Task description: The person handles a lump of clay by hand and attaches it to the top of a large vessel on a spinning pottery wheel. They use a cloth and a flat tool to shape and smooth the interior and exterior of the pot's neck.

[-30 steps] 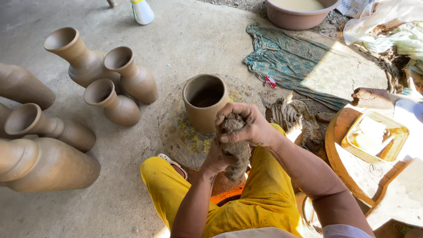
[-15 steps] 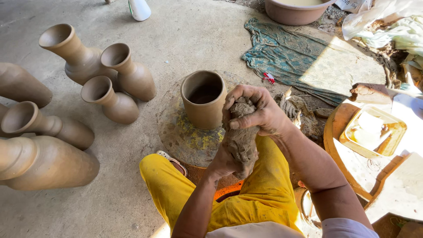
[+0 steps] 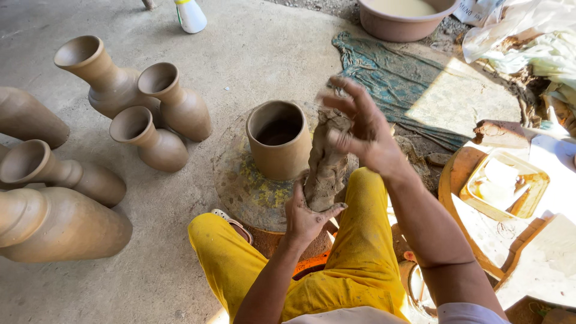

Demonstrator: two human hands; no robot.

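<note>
An upright, rough roll of wet brown clay [image 3: 326, 162] stands between my hands above my lap. My left hand [image 3: 307, 213] cups its lower end from below. My right hand [image 3: 363, 129] presses its upper end with the fingers spread. Just beyond the clay, an unfired clay pot [image 3: 279, 139] sits upright on a round, mud-stained turning wheel [image 3: 243, 186]. My legs in yellow trousers [image 3: 354, 264] flank the wheel.
Several unfired vases [image 3: 161, 114] stand and lie on the concrete floor at left. A teal cloth [image 3: 384, 75] lies beyond the wheel, a basin [image 3: 402, 15] behind it. A wooden stand with a yellow tray [image 3: 507, 186] is at right. A white bottle [image 3: 192, 15] stands at the top.
The clay lump has been stretched into a longer upright roll. My right hand has slid up to its top and opened its fingers; my left hand stays under the bottom.
</note>
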